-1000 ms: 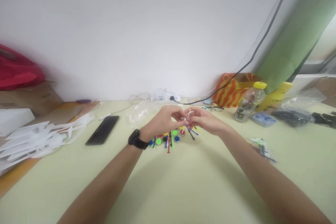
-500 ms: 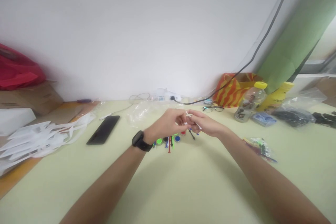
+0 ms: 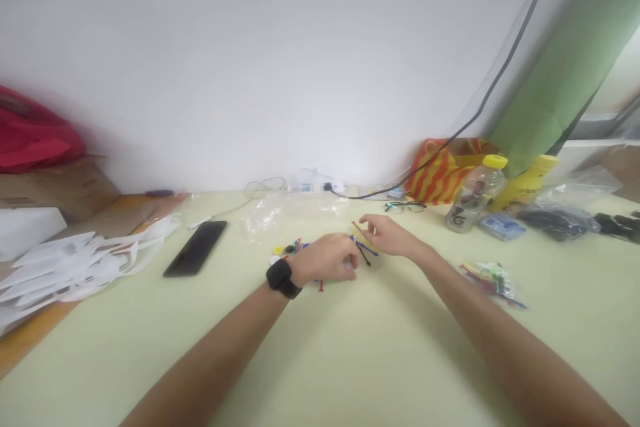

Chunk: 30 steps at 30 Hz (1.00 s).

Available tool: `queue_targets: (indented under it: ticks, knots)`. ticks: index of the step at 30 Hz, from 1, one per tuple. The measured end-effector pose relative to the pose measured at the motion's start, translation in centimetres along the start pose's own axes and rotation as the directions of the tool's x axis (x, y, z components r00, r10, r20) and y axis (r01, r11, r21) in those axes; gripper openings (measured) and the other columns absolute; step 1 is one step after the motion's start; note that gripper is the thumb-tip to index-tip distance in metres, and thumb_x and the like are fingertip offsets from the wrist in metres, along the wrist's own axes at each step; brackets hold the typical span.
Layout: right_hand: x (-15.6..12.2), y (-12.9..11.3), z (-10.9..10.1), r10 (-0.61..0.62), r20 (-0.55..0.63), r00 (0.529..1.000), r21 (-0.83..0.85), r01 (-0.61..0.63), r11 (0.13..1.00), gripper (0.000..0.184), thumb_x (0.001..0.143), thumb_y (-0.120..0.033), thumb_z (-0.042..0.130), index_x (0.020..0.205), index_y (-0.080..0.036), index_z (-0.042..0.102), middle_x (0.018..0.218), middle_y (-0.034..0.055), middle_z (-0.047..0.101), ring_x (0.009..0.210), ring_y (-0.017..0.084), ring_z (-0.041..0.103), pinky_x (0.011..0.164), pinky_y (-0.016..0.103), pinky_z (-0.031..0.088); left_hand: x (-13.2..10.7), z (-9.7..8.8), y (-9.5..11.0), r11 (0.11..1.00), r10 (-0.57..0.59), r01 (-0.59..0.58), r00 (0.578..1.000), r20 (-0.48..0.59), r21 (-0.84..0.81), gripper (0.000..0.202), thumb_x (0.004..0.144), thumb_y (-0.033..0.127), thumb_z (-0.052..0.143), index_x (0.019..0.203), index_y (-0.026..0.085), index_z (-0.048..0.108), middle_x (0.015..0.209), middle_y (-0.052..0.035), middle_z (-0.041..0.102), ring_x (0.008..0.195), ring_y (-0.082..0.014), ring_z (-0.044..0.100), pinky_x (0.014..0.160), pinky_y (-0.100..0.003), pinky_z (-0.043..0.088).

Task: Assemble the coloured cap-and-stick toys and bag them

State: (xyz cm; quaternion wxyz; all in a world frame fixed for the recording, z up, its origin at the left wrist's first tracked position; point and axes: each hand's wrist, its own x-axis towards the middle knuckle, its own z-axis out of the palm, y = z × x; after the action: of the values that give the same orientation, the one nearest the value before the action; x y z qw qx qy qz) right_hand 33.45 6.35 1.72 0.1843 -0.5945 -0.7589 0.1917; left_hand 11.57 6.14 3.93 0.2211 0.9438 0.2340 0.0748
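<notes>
My left hand (image 3: pixel 330 259), with a black watch (image 3: pixel 283 278) at the wrist, is curled palm down over a group of small colourful plastic parts. Its fingertips are pinched, and a small pale bit shows between them, too small to name. A yellow disc (image 3: pixel 278 250) and a black disc (image 3: pixel 289 249) lie left of it. My right hand (image 3: pixel 387 235) is just to the right, thumb and index finger apart around the end of a thin red stick (image 3: pixel 355 225). Below its fingers lie a blue stick (image 3: pixel 369 249) and a black stick (image 3: pixel 364 256).
A black phone (image 3: pixel 196 249) and white bag straps (image 3: pixel 150 240) lie left. Clear plastic film (image 3: pixel 275 213) and glasses (image 3: pixel 405 207) are by the wall. A bottle (image 3: pixel 475 193) stands right, with a bag of coloured parts (image 3: pixel 493 283) nearer me.
My hands were together around small white pieces and have parted. The left has come down over the parts, covering several; the right has moved slightly right, and its white piece no longer shows.
</notes>
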Motion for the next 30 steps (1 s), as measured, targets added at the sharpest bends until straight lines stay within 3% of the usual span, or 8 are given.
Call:
queue_targets:
  ticks: [3,5,10,18,22,24,27,30]
  knots:
    - [0.2,0.8,0.2,0.05,-0.051,0.997,-0.062,-0.053,0.997,0.032,0.094,-0.025,0.06,0.123,-0.014,0.064,0.114,0.0151,0.07,0.099,0.025,0.065,0.081,0.031,0.046,-0.2,-0.6,-0.6,1.0,0.009,-0.007,0.997,-0.079,0.025,0.017,0.078,0.031,0.079,0.091,0.022,0.074,0.1,-0.0036,0.071,0.101,-0.0246,0.062,0.083,-0.032,0.046]
    - [0.2,1.1,0.5,0.055,-0.031,0.998,-0.059,-0.056,0.997,0.026,0.094,-0.027,0.06,0.117,-0.015,0.065,0.11,0.0144,0.07,0.095,0.024,0.065,0.077,0.03,0.045,-0.4,-0.9,-1.0,0.999,0.012,-0.007,0.993,-0.119,0.042,0.023,0.078,0.036,0.081,0.096,0.023,0.073,0.107,-0.0036,0.07,0.104,-0.0249,0.059,0.086,-0.033,0.045]
    - [0.1,0.5,1.2,0.04,0.036,0.999,-0.024,-0.039,0.999,0.017,0.095,-0.034,0.06,0.095,-0.018,0.065,0.093,0.0088,0.07,0.079,0.02,0.063,0.068,0.028,0.043,-0.7,-1.1,-2.0,0.999,0.008,-0.004,0.996,-0.088,0.046,0.022,0.084,0.042,0.078,0.097,0.024,0.075,0.101,-0.0026,0.071,0.101,-0.0242,0.058,0.088,-0.034,0.042]
    - [-1.1,-1.8,0.9,0.038,0.226,0.973,0.154,-0.074,0.985,0.012,0.09,-0.02,0.06,0.101,-0.018,0.063,0.085,0.0043,0.075,0.065,0.017,0.07,0.059,0.025,0.049,-0.5,-1.0,-2.1,0.998,0.023,-0.016,0.992,-0.128,0.054,0.02,0.086,0.04,0.077,0.096,0.022,0.074,0.098,-0.0033,0.071,0.095,-0.0233,0.06,0.084,-0.033,0.042]
    - [-1.6,-2.6,-0.3,0.066,0.347,0.936,0.198,-0.142,0.97,0.016,0.092,-0.023,0.06,0.106,-0.018,0.065,0.085,0.0057,0.077,0.067,0.02,0.073,0.062,0.028,0.053,-0.8,-1.6,-1.8,0.999,-0.014,0.02,0.99,-0.14,0.042,0.026,0.088,0.042,0.075,0.105,0.022,0.074,0.102,-0.005,0.072,0.101,-0.0252,0.063,0.087,-0.034,0.046]
    - [-1.9,-3.0,-1.4,0.039,0.306,0.951,0.129,-0.082,0.988,0.019,0.093,-0.026,0.059,0.108,-0.017,0.067,0.093,0.0089,0.078,0.076,0.023,0.074,0.068,0.031,0.054,-1.0,-2.4,-1.5,0.999,-0.052,0.051,0.977,-0.205,-0.009,0.033,0.091,0.042,0.071,0.119,0.023,0.071,0.116,-0.0071,0.072,0.108,-0.0261,0.063,0.092,-0.036,0.048]
    - [-2.8,-4.3,-3.1,-0.197,0.173,0.965,0.086,0.185,0.979,0.023,0.097,-0.023,0.054,0.117,-0.02,0.067,0.116,0.0111,0.075,0.096,0.024,0.072,0.081,0.034,0.055,-1.4,-4.0,-0.4,0.993,-0.07,0.035,0.942,-0.328,-0.11,0.038,0.098,0.043,0.064,0.13,0.024,0.066,0.131,-0.009,0.068,0.112,-0.0247,0.065,0.096,-0.037,0.051]
    - [-3.8,-6.3,-3.9,-0.462,-0.085,0.883,-0.033,0.46,0.887,0.028,0.099,-0.018,0.052,0.124,-0.023,0.063,0.134,0.0105,0.067,0.112,0.025,0.067,0.09,0.036,0.053,-1.6,-5.7,0.9,0.979,-0.085,-0.016,0.878,-0.471,-0.205,0.036,0.104,0.042,0.053,0.135,0.026,0.064,0.134,-0.0082,0.067,0.118,-0.0235,0.064,0.096,-0.035,0.052]
